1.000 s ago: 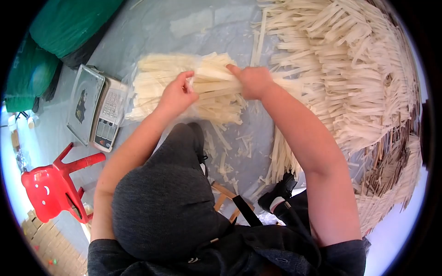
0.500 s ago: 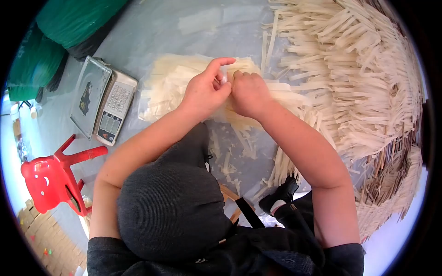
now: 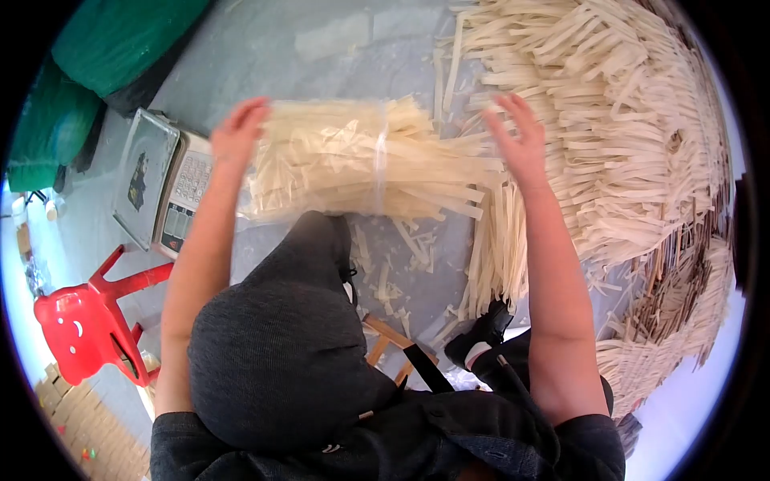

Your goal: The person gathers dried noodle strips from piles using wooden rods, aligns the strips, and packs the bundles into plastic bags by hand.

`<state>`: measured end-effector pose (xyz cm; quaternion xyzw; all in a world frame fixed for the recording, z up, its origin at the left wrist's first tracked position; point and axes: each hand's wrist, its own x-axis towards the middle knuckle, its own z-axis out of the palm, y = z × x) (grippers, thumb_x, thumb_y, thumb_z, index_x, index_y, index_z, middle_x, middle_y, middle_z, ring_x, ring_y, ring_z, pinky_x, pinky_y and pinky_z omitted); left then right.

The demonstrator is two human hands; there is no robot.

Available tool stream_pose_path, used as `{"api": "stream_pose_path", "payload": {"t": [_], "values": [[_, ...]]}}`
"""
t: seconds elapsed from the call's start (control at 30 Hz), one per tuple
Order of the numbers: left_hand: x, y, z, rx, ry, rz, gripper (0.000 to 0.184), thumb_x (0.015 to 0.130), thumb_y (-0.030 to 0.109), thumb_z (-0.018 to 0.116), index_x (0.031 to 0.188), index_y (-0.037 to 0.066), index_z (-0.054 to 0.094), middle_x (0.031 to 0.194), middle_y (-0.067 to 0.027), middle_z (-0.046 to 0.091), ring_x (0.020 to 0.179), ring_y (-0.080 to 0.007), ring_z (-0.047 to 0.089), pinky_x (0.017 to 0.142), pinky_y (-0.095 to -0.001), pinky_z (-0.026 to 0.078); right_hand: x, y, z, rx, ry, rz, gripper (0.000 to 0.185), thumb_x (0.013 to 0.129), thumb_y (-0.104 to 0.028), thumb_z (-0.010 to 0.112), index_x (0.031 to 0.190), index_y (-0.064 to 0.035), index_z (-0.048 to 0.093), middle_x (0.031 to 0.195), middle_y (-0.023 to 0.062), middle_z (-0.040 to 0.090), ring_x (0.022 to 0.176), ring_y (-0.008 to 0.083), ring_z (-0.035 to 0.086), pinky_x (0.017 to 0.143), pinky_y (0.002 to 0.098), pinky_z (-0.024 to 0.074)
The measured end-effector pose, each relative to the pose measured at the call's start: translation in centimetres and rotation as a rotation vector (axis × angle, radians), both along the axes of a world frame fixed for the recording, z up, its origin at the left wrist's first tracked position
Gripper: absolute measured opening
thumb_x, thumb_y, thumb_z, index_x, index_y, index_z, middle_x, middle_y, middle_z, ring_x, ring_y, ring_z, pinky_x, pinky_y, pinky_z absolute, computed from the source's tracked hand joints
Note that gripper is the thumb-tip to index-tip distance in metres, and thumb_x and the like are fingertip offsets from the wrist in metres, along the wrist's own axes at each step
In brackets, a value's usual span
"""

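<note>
A bundle of flat, pale strips (image 3: 321, 160) lies crosswise in front of me, its left part inside clear plastic. A narrow translucent band (image 3: 380, 160) runs across the bundle near its middle. My left hand (image 3: 239, 132) is at the bundle's left end, blurred, and whether it touches the plastic I cannot make out. Beyond the right end, my right hand (image 3: 516, 140) has its fingers spread and holds nothing. Loose strip ends stick out of the bundle toward my right hand.
A large heap of pale strips (image 3: 609, 144) fills the right side. At the left are a scale (image 3: 180, 180), a red stool (image 3: 80, 329) and green bags (image 3: 120, 48). Scraps (image 3: 389, 280) lie on the floor near my feet.
Both hands were together over the middle of the bundle and have moved apart to its two ends. The bundle's middle and the band across it now show.
</note>
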<state>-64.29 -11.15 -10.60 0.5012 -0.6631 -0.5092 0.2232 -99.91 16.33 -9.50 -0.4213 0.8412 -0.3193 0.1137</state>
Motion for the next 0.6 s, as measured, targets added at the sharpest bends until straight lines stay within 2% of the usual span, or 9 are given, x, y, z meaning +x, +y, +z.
{"api": "stream_pose_path", "payload": {"t": [0.07, 0.13, 0.17, 0.2, 0.23, 0.27, 0.33, 0.43, 0.6], "values": [[5.3, -3.9, -4.3, -0.173, -0.073, 0.091, 0.031, 0.093, 0.024, 0.062, 0.12, 0.009, 0.066, 0.112, -0.005, 0.067, 0.099, -0.0153, 0.064, 0.088, -0.0292, 0.048, -2.4, 2.7, -4.0, -0.136, -0.15, -0.192, 0.069, 0.084, -0.052, 0.066, 0.136, -0.0081, 0.052, 0.141, 0.0176, 0.047, 0.133, 0.0271, 0.042, 0.114, 0.0416, 0.0227], [8.8, -5.3, -7.7, 0.075, -0.201, 0.292, 0.056, 0.093, 0.049, 0.056, 0.134, 0.01, 0.055, 0.128, -0.0073, 0.06, 0.116, -0.0185, 0.056, 0.101, -0.0337, 0.04, -2.1, 4.5, -5.6, -0.234, -0.865, -0.517, 0.075, 0.088, -0.053, 0.062, 0.143, -0.006, 0.043, 0.141, 0.0174, 0.048, 0.13, 0.0269, 0.045, 0.111, 0.0361, 0.0287], [8.7, -4.3, -7.2, 0.076, -0.204, 0.292, 0.056, 0.093, 0.049, 0.056, 0.134, 0.01, 0.055, 0.128, -0.0073, 0.06, 0.116, -0.0185, 0.056, 0.101, -0.0337, 0.04, 0.4, 4.2, -4.4, -0.188, -0.932, -0.535, 0.077, 0.088, -0.052, 0.062, 0.144, -0.004, 0.039, 0.141, 0.0176, 0.048, 0.13, 0.0271, 0.045, 0.11, 0.036, 0.0307], [8.2, -2.7, -6.1, 0.484, -0.023, 0.335, 0.07, 0.091, 0.059, 0.051, 0.139, 0.009, 0.048, 0.135, -0.008, 0.054, 0.122, -0.0199, 0.051, 0.104, -0.0355, 0.037, 3.8, 2.6, -3.1, -0.14, -0.998, -0.55, 0.08, 0.089, -0.052, 0.061, 0.146, -0.002, 0.036, 0.141, 0.0178, 0.048, 0.13, 0.0273, 0.045, 0.109, 0.0359, 0.0327], [7.6, -1.5, -5.2, 0.889, 0.166, 0.37, 0.083, 0.089, 0.07, 0.045, 0.145, 0.008, 0.041, 0.141, -0.0088, 0.048, 0.127, -0.0213, 0.045, 0.107, -0.0372, 0.034, 6.1, 0.9, -3.0, -0.116, -0.923, -0.493, 0.079, 0.089, -0.051, 0.061, 0.145, -0.0015, 0.036, 0.141, 0.0188, 0.047, 0.13, 0.0283, 0.045, 0.108, 0.0362, 0.0336], [7.0, -1.0, -4.7, 0.891, 0.16, 0.37, 0.083, 0.089, 0.07, 0.045, 0.145, 0.008, 0.041, 0.141, -0.0088, 0.048, 0.127, -0.0213, 0.045, 0.107, -0.0372, 0.034, 8.3, -0.7, -3.0, -0.093, -0.849, -0.438, 0.078, 0.089, -0.049, 0.061, 0.145, -0.0009, 0.035, 0.141, 0.0199, 0.047, 0.13, 0.0293, 0.045, 0.108, 0.0365, 0.0346], [6.6, -0.4, -3.8, 0.889, 0.181, -0.015, 0.091, 0.091, 0.072, 0.037, 0.146, -0.001, 0.032, 0.142, -0.0147, 0.045, 0.128, -0.0254, 0.046, 0.107, -0.0379, 0.036, 11.4, -3.6, -2.9, -0.121, -0.609, -0.332, 0.074, 0.09, -0.048, 0.06, 0.142, -0.0005, 0.038, 0.139, 0.0224, 0.048, 0.129, 0.0311, 0.046, 0.108, 0.0369, 0.0346], [7.8, -1.5, -3.6, 0.913, 0.169, -0.201, 0.093, 0.088, 0.074, 0.04, 0.151, 0.007, 0.026, 0.149, -0.0132, 0.037, 0.134, -0.027, 0.038, 0.109, -0.041, 0.033, 13.2, -5.2, -4.1, -0.12, -0.382, -0.31, 0.065, 0.092, -0.045, 0.058, 0.138, -0.0008, 0.045, 0.137, 0.0239, 0.049, 0.126, 0.0319, 0.048, 0.106, 0.0367, 0.0362], [7.4, -0.5, -4.9, 0.683, 0.163, 0.198, 0.091, 0.089, 0.073, 0.04, 0.15, 0.007, 0.027, 0.147, -0.0161, 0.039, 0.134, -0.0271, 0.04, 0.109, -0.0428, 0.033, 8.1, -0.9, -4.1, -0.14, -0.608, -0.321, 0.066, 0.094, -0.045, 0.055, 0.14, 0.0, 0.042, 0.139, 0.0231, 0.047, 0.13, 0.0332, 0.045, 0.109, 0.0392, 0.0336]]}}
